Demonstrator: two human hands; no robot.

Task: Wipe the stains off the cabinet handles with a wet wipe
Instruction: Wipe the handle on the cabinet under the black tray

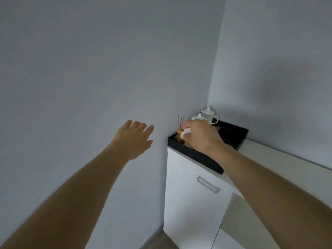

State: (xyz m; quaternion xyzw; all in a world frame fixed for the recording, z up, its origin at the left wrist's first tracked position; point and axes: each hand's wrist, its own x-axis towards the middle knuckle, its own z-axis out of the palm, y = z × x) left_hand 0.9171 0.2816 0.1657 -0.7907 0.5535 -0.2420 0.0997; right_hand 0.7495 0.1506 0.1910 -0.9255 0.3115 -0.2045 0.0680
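I am pinching the wipe [186, 132] in my right hand [201, 135] over the black tray [194, 155]; left hand [133, 139] is hanging released, empty. Handle [208, 184] is waiting below, untouched. Next: bunching the wipe firmly, rubbing along the bar's length.

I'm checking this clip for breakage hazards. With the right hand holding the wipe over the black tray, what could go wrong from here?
1. The right hand, pinching the wet wipe, hovers close to the thin sticks and lidded white cups on the black tray; a careless move might topple them.
2. The cabinet handle sits lower, partly behind the forearm, so reaching down could nudge the tray.
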